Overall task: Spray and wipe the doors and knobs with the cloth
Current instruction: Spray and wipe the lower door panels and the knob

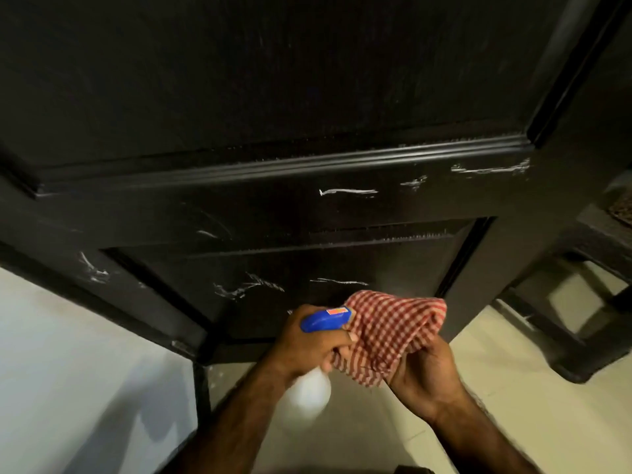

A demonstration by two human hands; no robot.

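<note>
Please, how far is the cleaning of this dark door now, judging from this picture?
Done: nothing looks finished; white streaks remain across the dark door. In hand: the left hand grips the spray bottle, nozzle towards the checked cloth that the right hand holds. Left: wiping the streaked rail and lower panel. No knob is in view.

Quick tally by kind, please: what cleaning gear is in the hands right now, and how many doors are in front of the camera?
Spray bottles: 1, blue-headed spray bottle in the left hand
Cloths: 1, red checked cloth, held by the right hand
Doors: 1, dark door with white scuffs
Total: 3
</note>
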